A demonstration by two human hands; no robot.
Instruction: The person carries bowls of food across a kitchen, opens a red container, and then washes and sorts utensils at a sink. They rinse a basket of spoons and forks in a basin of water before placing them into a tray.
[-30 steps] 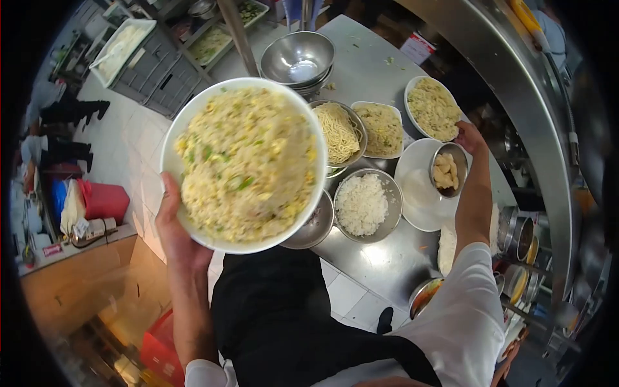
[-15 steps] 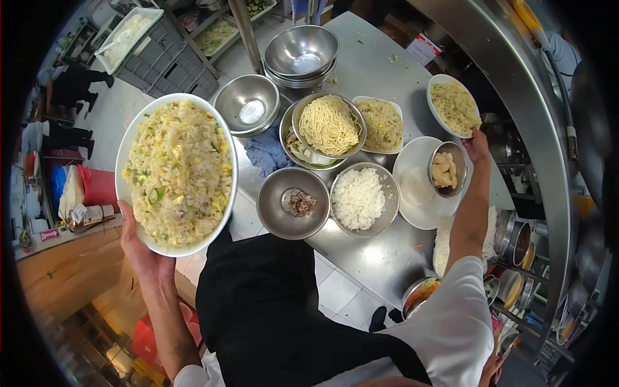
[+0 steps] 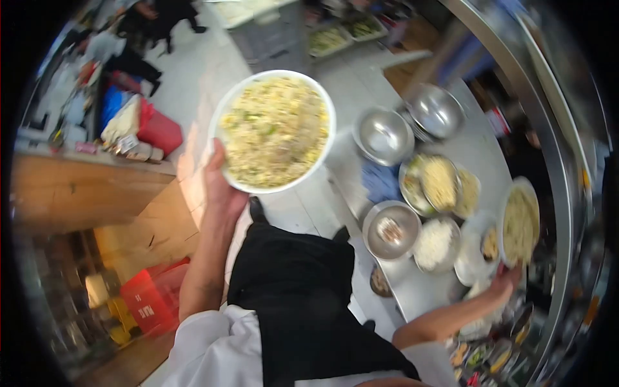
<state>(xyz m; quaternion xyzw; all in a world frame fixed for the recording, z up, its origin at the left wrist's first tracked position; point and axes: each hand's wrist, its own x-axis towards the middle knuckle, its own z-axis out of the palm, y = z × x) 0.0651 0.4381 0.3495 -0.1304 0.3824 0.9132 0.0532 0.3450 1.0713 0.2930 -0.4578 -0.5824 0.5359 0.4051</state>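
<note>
My left hand [image 3: 225, 187] grips the lower left rim of a white bowl heaped with fried rice [image 3: 276, 132], held up over the tiled floor. On the right, my right hand [image 3: 506, 282] holds the lower edge of a white oval dish of fried rice [image 3: 520, 222], tilted and slightly blurred. Left of that dish, on the steel table [image 3: 412, 290], are a white plate [image 3: 467, 261], a bowl of white rice [image 3: 437, 245], a bowl with a little minced food [image 3: 391, 230] and a bowl of noodles [image 3: 440, 184].
Empty metal bowls [image 3: 436, 111] stand at the table's back. A curved steel rail [image 3: 554, 258] runs down the right. A red bin [image 3: 159, 129], a wooden counter [image 3: 71, 193] and a red crate [image 3: 151, 297] are left. People [image 3: 122, 58] stand at upper left.
The view has turned left, so the table appears farther right. Both hands still hold their dishes; the left bowl is now farther from my body, and the right dish is lower in view.
</note>
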